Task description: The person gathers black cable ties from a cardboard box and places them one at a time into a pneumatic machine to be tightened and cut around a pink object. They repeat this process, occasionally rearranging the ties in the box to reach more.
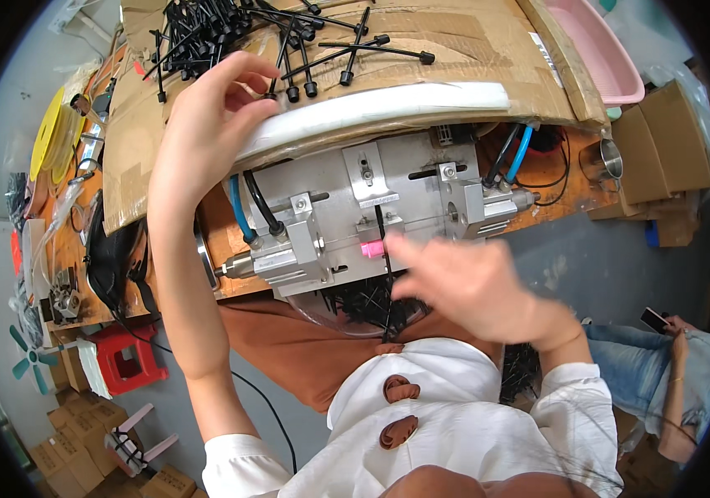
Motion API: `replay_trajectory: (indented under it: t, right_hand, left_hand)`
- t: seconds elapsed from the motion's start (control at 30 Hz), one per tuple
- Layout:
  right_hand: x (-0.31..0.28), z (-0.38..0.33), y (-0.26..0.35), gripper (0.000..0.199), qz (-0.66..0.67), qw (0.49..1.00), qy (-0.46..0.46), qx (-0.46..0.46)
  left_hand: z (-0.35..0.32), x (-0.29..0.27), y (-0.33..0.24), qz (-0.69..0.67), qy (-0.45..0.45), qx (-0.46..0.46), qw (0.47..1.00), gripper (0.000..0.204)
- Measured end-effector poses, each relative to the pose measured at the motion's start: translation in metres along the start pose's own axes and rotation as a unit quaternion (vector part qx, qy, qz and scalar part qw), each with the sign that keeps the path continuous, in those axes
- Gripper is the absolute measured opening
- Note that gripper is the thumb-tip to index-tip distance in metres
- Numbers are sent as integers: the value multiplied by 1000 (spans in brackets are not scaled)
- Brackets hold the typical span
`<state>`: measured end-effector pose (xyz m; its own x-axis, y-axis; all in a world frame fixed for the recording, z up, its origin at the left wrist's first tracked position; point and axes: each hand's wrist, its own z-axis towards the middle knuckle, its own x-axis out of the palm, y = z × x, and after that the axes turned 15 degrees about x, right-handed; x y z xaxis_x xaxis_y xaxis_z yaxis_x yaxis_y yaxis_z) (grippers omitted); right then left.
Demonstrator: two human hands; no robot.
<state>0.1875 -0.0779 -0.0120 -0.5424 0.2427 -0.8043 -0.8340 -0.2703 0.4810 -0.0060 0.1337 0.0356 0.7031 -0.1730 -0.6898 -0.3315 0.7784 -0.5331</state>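
My left hand (205, 124) reaches over the cardboard, thumb and forefinger pinched on the end of a thin black rod with a knobbed head (273, 86). Several similar black rods (205, 37) lie heaped and scattered just beyond it. My right hand (467, 282) is smeared by motion at the front of a metal fixture (342, 178); whether it holds anything I cannot tell. Beside its fingertips are a small pink piece (372, 249) and an upright-looking black rod (385, 270) running from the fixture's middle toward my lap.
Metal clamp blocks (292, 257) with blue and black hoses flank the fixture. A white foam strip (388, 108) edges the cardboard (463, 41). More black rods (363, 303) fill a clear container below. A red stool (126, 357) stands left; another person (662, 365) holds a phone at right.
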Motion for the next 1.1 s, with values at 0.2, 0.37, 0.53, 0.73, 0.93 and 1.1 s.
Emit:
replay_trajectory:
  t: [0.2,0.37,0.53,0.73,0.93,1.1]
  right_hand:
    - [-44,134,-64,21,-221,955,-193,-30]
    - [-51,153,-64,18,-187,978,-45,84]
    - [-67,114,-56,15,197,955,-96,201]
    - [-62,62,-43,21,366,902,-91,210]
    - [-45,21,-22,23,373,884,-158,233]
    - [15,-26,-12,54,161,973,-126,111]
  left_hand:
    - [7,-7,-7,-15,38,-2,999,17]
    - [-37,-12,-26,81,34,60,994,22]
    - [-122,56,-91,131,-59,66,987,65]
    - [-167,128,-119,179,115,30,977,65]
    - [-165,136,-115,202,114,27,972,68]
    - [-137,101,-109,127,91,63,986,66]
